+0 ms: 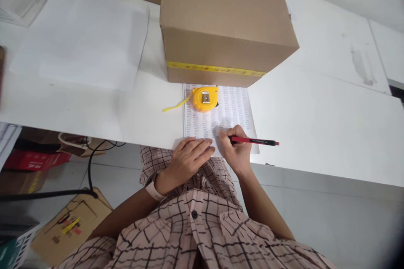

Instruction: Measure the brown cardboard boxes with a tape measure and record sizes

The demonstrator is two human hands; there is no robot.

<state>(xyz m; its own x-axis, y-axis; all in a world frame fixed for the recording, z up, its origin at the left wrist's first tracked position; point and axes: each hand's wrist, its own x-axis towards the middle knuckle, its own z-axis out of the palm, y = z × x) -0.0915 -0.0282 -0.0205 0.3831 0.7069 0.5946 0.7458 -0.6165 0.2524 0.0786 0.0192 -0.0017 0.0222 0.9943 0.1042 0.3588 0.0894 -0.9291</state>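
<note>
A sheet of paper (240, 109) covered in columns of small writing lies at the front edge of the white table. My right hand (236, 147) grips a red and black pen (257, 140) and rests on the sheet's lower right; the pen's tip is hidden behind the fingers. Flat on the lower left of the paper is my left hand (189, 157), its fingers stretched out and holding nothing. A yellow tape measure (205, 98) with a wrist strap sits on the upper part of the sheet, just beyond both hands.
A large cardboard box (221, 38) with yellow tape stands right behind the sheet. Blank white papers (91, 38) lie on the table (331, 126) at the left. Below the table's left edge are a black cable (90, 172) and flattened cardboard (69, 227) on the floor.
</note>
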